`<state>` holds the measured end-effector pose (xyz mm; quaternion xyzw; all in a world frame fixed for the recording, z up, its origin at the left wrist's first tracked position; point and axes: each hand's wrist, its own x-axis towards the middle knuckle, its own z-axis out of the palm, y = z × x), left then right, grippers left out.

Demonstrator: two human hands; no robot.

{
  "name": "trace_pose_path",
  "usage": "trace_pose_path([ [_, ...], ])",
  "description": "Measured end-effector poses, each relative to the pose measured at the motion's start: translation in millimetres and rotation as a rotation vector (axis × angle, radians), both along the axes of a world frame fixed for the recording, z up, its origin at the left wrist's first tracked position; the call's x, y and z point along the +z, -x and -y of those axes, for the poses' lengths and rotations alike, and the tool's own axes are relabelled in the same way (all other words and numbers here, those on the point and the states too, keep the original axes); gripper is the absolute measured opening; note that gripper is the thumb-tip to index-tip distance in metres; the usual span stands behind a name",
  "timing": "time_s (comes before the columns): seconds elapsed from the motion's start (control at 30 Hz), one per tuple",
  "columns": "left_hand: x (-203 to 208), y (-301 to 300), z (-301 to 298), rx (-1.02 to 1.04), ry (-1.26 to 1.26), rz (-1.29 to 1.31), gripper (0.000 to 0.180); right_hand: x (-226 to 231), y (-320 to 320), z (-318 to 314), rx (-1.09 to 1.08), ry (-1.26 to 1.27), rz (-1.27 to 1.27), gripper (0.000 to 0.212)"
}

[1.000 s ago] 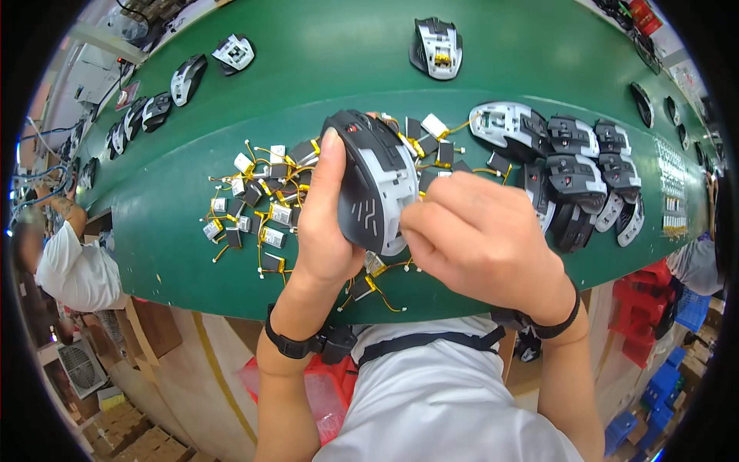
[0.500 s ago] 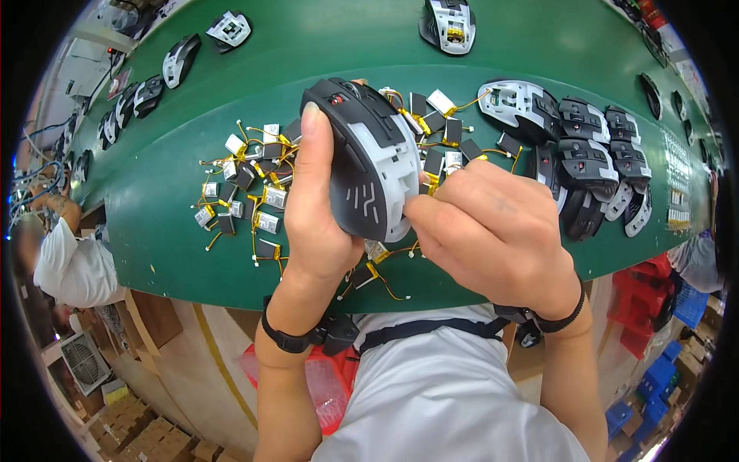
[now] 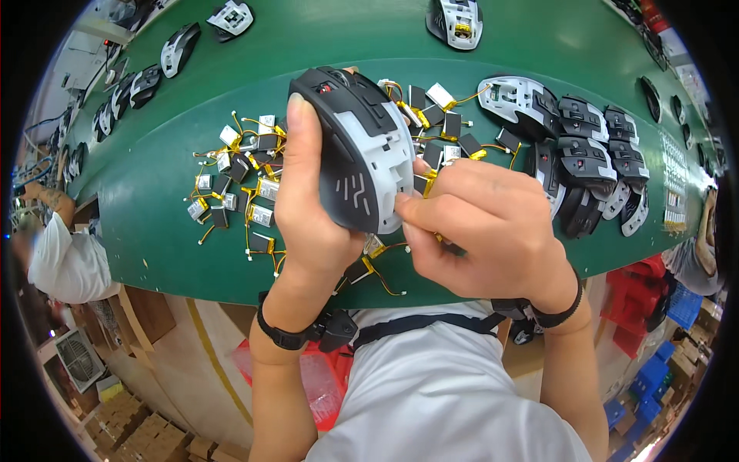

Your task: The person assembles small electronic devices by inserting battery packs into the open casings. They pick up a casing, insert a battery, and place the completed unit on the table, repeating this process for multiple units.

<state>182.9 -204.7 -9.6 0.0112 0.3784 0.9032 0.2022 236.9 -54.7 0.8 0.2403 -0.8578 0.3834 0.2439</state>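
A black and white computer mouse (image 3: 356, 158) is held tilted above the green table, its white inner frame facing right. My left hand (image 3: 302, 200) wraps round its far and left side, thumb along the black edge. My right hand (image 3: 481, 227) is closed, with thumb and index fingertips pressed together at the mouse's white right side. Whatever lies between those fingertips is hidden. Behind and below the mouse, small silver and black battery packs (image 3: 265, 189) with thin wires and white plugs are spread on the table.
Several mice (image 3: 589, 159) are grouped on the right, one with an open top (image 3: 519, 104). Another opened mouse (image 3: 456, 23) lies at the far side of the green table (image 3: 323, 35). More mice (image 3: 181, 50) line the left. A person in white (image 3: 71, 262) is at the left.
The mouse and my left hand have shifted slightly left. My right thumb and index finger are still at the mouse's side, a little lower along it.
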Motion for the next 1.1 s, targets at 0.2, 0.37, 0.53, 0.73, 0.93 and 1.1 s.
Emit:
trace_pose_path([
  [0.2,-2.2,-3.7,-5.0,-0.031,0.058,-0.004,0.06,-9.9,-0.9,0.8,0.023,-0.075,-0.06,0.017],
  [0.37,-8.1,10.1,1.9,-0.008,-0.195,-0.244,0.071,1.4,-1.4,-4.5,-0.001,0.073,0.101,0.021],
  [0.53,8.2,5.7,1.2,0.159,-0.121,-0.474,0.075,-1.4,-4.2,11.4,0.162,0.906,0.779,0.018],
  [0.73,19.2,-2.4,6.0,0.099,0.082,-0.446,0.071,5.1,-3.9,3.1,0.449,1.107,1.126,0.018],
  [0.93,10.7,-6.2,8.4,0.072,0.061,-0.486,0.08,4.1,-7.3,4.8,0.43,1.048,1.094,0.016],
  [1.1,13.2,-9.1,5.1,0.05,-0.027,-0.497,0.067,0.1,-10.2,5.0,0.445,1.141,1.121,0.016],
])
